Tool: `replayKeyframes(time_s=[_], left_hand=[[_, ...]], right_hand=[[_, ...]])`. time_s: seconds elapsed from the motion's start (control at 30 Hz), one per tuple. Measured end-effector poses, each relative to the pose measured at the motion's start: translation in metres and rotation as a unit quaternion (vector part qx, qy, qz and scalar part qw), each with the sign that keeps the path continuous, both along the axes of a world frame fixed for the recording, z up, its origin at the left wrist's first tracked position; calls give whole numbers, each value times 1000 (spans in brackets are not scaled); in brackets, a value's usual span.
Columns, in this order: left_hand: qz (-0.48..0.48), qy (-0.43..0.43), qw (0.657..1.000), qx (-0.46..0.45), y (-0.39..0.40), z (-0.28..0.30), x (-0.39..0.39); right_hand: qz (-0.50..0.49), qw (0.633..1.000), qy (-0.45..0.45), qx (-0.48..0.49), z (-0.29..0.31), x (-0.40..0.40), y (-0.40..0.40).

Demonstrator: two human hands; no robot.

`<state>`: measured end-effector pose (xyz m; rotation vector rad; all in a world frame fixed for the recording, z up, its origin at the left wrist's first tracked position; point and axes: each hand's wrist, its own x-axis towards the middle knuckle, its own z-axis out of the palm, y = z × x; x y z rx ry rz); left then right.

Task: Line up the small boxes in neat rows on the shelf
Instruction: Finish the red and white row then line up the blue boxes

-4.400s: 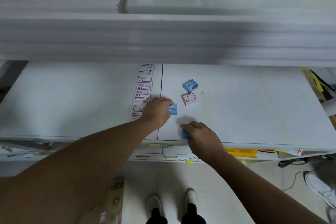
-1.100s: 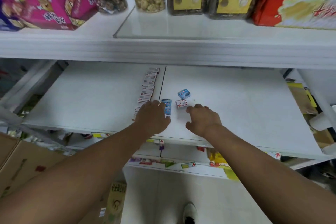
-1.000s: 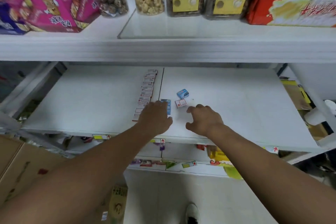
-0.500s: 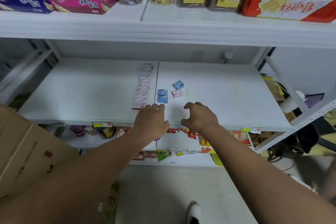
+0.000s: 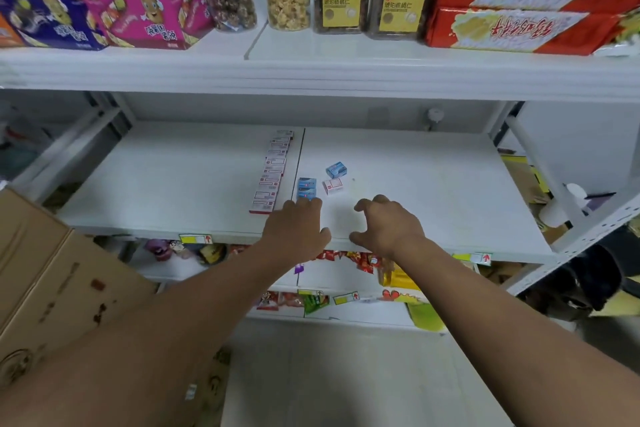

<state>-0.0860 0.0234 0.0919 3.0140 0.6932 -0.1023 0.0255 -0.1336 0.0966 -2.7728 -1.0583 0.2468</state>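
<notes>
Both hands hover at the shelf [image 5: 433, 184] edge — left hand [image 5: 298, 229] flat behind the blue boxes [image 5: 307, 188], right hand [image 5: 388, 225] with loosely curled fingers, gripping nothing.

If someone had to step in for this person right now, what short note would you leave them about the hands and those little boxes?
Left hand: open, fingertips at the near end of the short blue row.
Right hand: loosely curled, holding nothing.
Done: the long row of white-and-red boxes lies left of the shelf seam; a blue row is begun right of it.
Left: a loose blue box and a loose white-and-red box, both askew.
</notes>
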Motion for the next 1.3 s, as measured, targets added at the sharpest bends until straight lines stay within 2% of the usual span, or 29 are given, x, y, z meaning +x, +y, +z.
replayKeyframes(time_s=[0.17,0.63,1.13,1.3], left_hand=[[18,-1,1000,-9,-21,3,11],[44,21,998,-38,-67,-16,29],[39,15,999,-32,3,-12,81],[27,24,998,-44,26,-23,98]], right_hand=[[27,998,45,46,2,21,-29],[81,993,86,29,-24,52,-65],[63,995,80,-14,-22,94,-3],[76,994,55,-61,-30,103,14]])
